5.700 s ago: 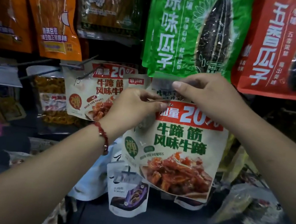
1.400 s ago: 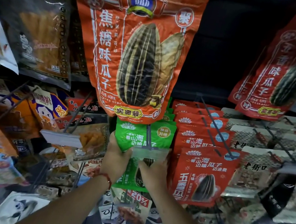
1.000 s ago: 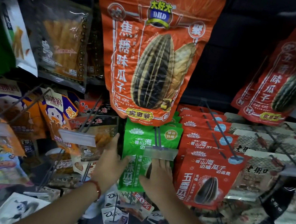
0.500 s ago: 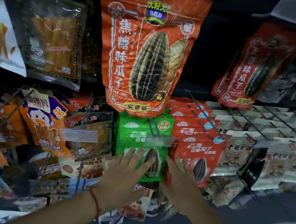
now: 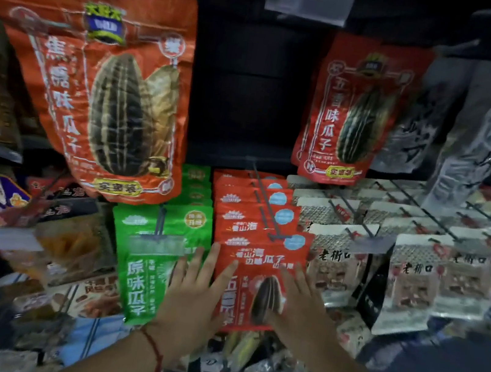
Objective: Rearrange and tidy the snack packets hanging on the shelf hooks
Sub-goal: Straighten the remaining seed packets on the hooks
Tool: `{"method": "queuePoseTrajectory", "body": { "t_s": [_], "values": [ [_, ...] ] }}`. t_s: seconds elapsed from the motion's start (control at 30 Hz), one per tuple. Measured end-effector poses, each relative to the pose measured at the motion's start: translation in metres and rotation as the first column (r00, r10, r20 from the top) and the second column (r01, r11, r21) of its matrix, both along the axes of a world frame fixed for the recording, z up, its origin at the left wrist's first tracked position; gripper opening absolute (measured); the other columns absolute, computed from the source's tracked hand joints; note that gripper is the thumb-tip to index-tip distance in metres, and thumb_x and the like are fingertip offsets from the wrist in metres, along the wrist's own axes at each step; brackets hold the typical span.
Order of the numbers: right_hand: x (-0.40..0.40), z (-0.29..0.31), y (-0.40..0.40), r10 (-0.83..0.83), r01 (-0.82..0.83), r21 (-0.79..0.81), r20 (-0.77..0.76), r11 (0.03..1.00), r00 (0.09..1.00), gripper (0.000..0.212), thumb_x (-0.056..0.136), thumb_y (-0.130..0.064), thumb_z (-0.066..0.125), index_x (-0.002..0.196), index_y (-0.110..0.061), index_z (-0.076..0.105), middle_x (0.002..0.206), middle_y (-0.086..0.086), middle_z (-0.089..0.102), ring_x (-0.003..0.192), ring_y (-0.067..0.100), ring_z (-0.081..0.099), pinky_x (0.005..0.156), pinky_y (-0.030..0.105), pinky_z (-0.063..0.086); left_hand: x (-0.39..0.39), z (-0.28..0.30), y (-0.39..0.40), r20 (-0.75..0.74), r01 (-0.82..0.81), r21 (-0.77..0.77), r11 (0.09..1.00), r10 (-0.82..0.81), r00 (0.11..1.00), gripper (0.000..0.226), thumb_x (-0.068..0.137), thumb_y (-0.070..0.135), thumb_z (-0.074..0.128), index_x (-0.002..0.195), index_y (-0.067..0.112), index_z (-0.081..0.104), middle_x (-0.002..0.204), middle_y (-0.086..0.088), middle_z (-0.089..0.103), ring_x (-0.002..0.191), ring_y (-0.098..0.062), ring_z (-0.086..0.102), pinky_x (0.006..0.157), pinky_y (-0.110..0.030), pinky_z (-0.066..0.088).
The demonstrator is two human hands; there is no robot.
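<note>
A row of red sunflower-seed packets (image 5: 258, 261) hangs on a wire hook (image 5: 264, 201) at the centre. Beside it on the left hangs a row of green seed packets (image 5: 144, 269). My left hand (image 5: 191, 299) lies with straight, spread fingers across the seam between the green and red front packets. My right hand (image 5: 299, 307) presses flat on the right side of the front red packet. Neither hand grips anything.
A big orange seed bag (image 5: 107, 93) hangs above left, a red one (image 5: 355, 113) above right. White-and-brown packets (image 5: 337, 264) fill the hooks to the right, mixed snack bags (image 5: 62, 240) the left. Loose packets (image 5: 230, 354) lie below; clear price-tag holders jut from hook ends.
Both hands have shifted right, from the green packets onto the red front packet. The view has swung right and moved closer to the shelf.
</note>
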State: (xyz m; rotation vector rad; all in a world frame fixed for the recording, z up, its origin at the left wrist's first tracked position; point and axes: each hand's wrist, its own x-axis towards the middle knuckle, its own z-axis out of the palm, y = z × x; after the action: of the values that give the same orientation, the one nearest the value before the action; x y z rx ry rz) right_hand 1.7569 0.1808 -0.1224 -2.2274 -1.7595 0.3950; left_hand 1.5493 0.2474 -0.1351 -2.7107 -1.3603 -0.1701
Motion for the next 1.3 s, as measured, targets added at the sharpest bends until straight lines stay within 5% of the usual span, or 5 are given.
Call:
{"method": "queuePoseTrajectory", "body": {
  "t_s": [0.63, 0.73, 0.87, 1.1, 1.3],
  "values": [
    [0.072, -0.011, 0.066, 0.175, -0.163, 0.101, -0.135, 0.982, 0.975, 0.096, 0.094, -0.042, 0.056, 0.15, -0.038, -0.022, 0.15, -0.018, -0.04, 0.146, 0.023, -0.022, 0.117, 0.045, -0.007, 0.103, -0.023, 0.039, 0.107, -0.426, 0.068, 0.902, 0.418, 0.902, 0.132, 0.068, 0.055, 0.08, 0.154, 0.029, -0.018, 0.161, -0.022, -0.01, 0.143, -0.049, 0.021, 0.111, -0.063, 0.025],
    [0.072, -0.016, 0.078, 0.135, -0.098, 0.163, -0.237, 0.982, 0.962, 0.091, 0.091, -0.046, 0.056, 0.152, -0.042, -0.012, 0.157, -0.023, -0.025, 0.146, 0.022, -0.017, 0.116, 0.046, 0.002, 0.102, -0.023, 0.052, 0.134, -0.411, 0.029, 0.911, 0.404, 0.905, 0.132, 0.066, 0.048, 0.084, 0.155, 0.032, -0.013, 0.162, -0.02, -0.007, 0.142, -0.049, 0.023, 0.11, -0.061, 0.032],
    [0.068, -0.024, 0.081, -0.04, 0.163, 0.202, -0.506, 0.966, 0.861, 0.084, 0.085, -0.041, 0.063, 0.149, -0.042, 0.008, 0.151, -0.012, 0.024, 0.123, 0.019, 0.053, 0.088, 0.041, 0.057, 0.095, -0.02, 0.045, 0.243, -0.383, -0.068, 0.921, 0.388, 0.889, 0.121, 0.065, 0.047, 0.085, 0.155, 0.036, 0.006, 0.16, -0.018, 0.011, 0.129, -0.042, 0.043, 0.099, -0.053, 0.047],
    [0.046, -0.033, 0.084, -0.087, 0.304, 0.102, -0.831, 0.947, 0.55, 0.05, 0.084, -0.019, 0.07, 0.127, -0.031, 0.047, 0.104, -0.012, 0.07, 0.09, 0.001, 0.068, 0.082, 0.033, 0.057, 0.096, -0.027, 0.013, 0.709, -0.293, -0.37, 0.882, 0.471, 0.525, 0.11, 0.084, 0.031, 0.074, 0.149, 0.048, -0.014, 0.158, 0.003, 0.009, 0.123, -0.011, 0.043, 0.094, -0.025, 0.046],
    [0.035, -0.031, 0.082, -0.097, 0.353, 0.067, -0.9, 0.933, 0.425, 0.038, 0.088, -0.015, 0.068, 0.12, -0.03, 0.053, 0.107, -0.009, 0.07, 0.096, 0.01, 0.069, 0.084, 0.033, 0.055, 0.091, -0.032, 0.02, 0.609, -0.249, -0.431, 0.867, 0.483, 0.629, 0.105, 0.092, 0.029, 0.064, 0.145, 0.051, -0.025, 0.161, 0.001, -0.003, 0.125, -0.016, 0.05, 0.074, -0.013, 0.052]
  ]
}}
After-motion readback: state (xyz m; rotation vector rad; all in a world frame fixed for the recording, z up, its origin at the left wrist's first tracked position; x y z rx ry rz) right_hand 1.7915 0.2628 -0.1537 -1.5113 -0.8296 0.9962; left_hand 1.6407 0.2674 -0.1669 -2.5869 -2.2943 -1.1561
